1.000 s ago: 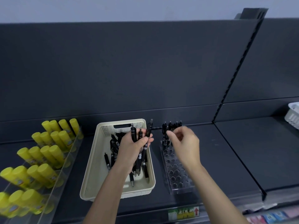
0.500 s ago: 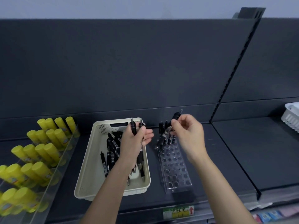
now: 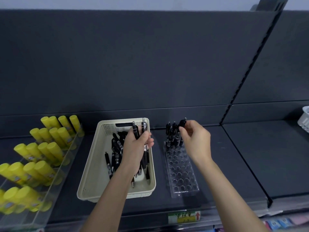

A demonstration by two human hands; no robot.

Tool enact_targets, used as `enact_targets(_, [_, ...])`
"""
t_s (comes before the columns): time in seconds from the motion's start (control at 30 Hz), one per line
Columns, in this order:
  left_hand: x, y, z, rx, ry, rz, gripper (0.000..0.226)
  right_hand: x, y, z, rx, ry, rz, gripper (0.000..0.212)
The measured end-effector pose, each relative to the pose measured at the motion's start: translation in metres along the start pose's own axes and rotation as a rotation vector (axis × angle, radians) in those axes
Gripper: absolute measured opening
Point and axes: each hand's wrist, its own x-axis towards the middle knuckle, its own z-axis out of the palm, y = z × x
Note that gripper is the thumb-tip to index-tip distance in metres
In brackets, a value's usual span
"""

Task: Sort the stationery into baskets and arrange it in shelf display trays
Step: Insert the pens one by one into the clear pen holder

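Note:
A cream basket [image 3: 93, 178] on the dark shelf holds several loose black pens [image 3: 115, 148]. Over the basket, my left hand [image 3: 137, 148] grips a bundle of black pens [image 3: 135, 131] upright. To its right lies a clear display tray [image 3: 184, 178] with rows of round holes; several pens [image 3: 172, 134] stand in its back rows. My right hand [image 3: 195, 139] pinches the top of one black pen [image 3: 182, 125] and holds it upright at the tray's back right corner. Whether its tip sits in a hole is hidden.
A clear tiered tray [image 3: 50, 195] full of yellow glue sticks [image 3: 41, 151] stands at the left. A white basket [image 3: 304, 121] shows at the far right edge. A shelf divider [image 3: 247, 164] runs along the right of the display tray. A price label [image 3: 184, 216] sits on the shelf's front edge.
My right hand took one pen from the bundle, swung it upright and lowered it toward the tray's back right corner. My left hand has stayed over the basket with fewer pens.

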Motion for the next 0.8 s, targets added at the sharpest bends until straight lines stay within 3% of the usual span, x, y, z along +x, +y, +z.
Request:
enact_targets(0.43, [-0.003,-0.001,0.001,0.003,0.037,-0.035,0.020,-0.009,0.011,0.015,-0.157,-0.148,0.021,0.013])
enact_targets(0.8, [-0.007,0.002,0.004,0.053,-0.070,0.011,0.012,-0.009,0.010,0.010,-0.191,-0.155,0.021,0.011])
